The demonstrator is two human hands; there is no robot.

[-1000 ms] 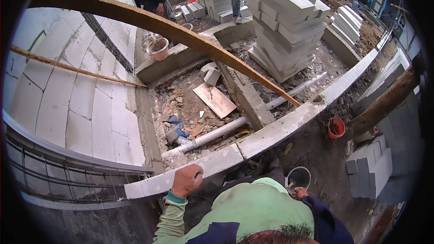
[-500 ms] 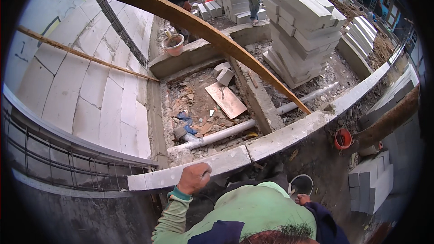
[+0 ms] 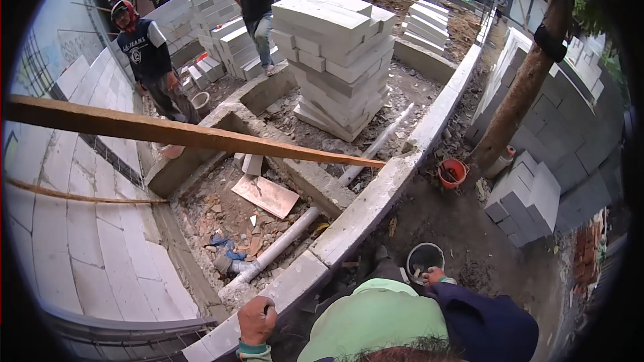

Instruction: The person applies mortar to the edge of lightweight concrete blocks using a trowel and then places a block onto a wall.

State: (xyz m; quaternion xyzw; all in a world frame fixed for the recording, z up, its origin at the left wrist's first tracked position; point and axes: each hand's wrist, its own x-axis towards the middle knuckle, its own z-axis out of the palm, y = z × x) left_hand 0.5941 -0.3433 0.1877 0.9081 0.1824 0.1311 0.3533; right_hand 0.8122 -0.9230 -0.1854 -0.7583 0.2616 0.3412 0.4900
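Low block wall (image 3: 355,224) curves from near left to far right, the biggest thing before me. Beyond it rises a tall stack of white blocks (image 3: 335,60), with 1 co-worker (image 3: 255,3) just behind, a hand at its top. Another co-worker (image 3: 144,50) stands at the far left. A long wooden beam (image 3: 201,135) slants in from the left, its right end at the wall. On the wall's left side, a grey pipe (image 3: 285,241) lies over rubble near a tan board (image 3: 265,196). To the wall's right, on the near side, sits a dark bucket (image 3: 431,253); a red bucket (image 3: 453,173) is farther off. The worker's left hand (image 3: 257,320) is at the wall's near end, fingers folded together in a fist; I can't tell if it touches. The right hand (image 3: 435,275) is at the dark bucket's rim; whether it's clamped on anything, I can't tell.
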